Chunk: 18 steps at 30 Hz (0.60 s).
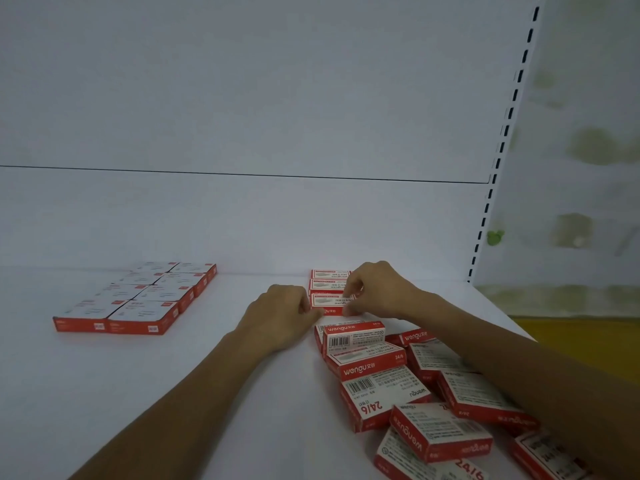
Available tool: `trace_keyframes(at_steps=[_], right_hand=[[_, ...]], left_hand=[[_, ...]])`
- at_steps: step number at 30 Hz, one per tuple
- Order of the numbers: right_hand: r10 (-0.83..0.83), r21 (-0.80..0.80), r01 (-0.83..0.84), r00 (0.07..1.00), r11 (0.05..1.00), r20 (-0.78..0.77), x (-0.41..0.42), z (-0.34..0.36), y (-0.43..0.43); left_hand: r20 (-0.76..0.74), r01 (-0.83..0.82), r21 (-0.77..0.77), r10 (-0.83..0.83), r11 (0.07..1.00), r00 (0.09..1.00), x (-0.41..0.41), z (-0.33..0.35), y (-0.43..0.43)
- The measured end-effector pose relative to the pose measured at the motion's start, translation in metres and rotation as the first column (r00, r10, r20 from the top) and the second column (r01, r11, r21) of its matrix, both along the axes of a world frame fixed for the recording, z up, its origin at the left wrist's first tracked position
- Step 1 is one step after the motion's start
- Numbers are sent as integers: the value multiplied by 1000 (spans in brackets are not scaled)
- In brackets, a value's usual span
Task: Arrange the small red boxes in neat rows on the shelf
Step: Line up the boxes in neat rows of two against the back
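Head view: the front red box (331, 304) lies flat on the white shelf (242, 393), right of centre, caught between the two hands. The left hand (282, 315) sits knuckles up at the box's left end. Its fingers (302, 305) are curled in tight so their tips meet that end, and its thumb is tucked out of sight, so whether it also touches the box cannot be told. The right hand (377, 287) comes over from the right. Its fingers (352, 288) are bent down narrowly onto the box's top and far edge while the thumb lies at the near right corner, so it pinches the box.

Just behind this box, two more red boxes (327, 285) lie one behind the other in a line reaching the back panel (242, 98), turned the same way and close together. Nearer the camera, under and beside the right forearm, a heap of loose red boxes (412, 389) lies at mixed angles, some leaning on others, with barcodes and "24/6" showing. Well apart on the left, a block of flatter red-edged boxes (138, 296) sits in two columns, edges touching. A slotted upright (504, 140) runs up the right side of the back panel
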State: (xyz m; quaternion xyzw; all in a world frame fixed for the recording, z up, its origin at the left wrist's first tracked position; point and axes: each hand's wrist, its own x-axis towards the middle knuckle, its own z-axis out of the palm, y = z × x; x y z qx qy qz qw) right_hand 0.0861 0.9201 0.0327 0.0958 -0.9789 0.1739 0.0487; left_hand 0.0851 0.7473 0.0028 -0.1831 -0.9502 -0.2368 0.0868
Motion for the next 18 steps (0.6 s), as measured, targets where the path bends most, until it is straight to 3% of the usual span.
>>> trace_keyframes(at_steps=[4,6,9,12,18], right_hand=[[-6,16,7,999,1000,-41,-2,-3,-3],[-15,26,16,999,1000,-40,-3,0,-5],[-66,46,67,998,997,-6,-2,3,-6],[-109,127,104,993,986,33,3,3,-3],[113,17,-122,955,992,275,31,19,5]], left_hand=[[-36,-67,-10,67,998,997,-1,3,0],[-40,5,-20,-6,1000,999,-2,3,0],[67,202,63,-206,977,976,2,2,1],[134,271,112,-285,956,949,4,5,-2],[181,314,130,-333,941,925,-2,5,-7]])
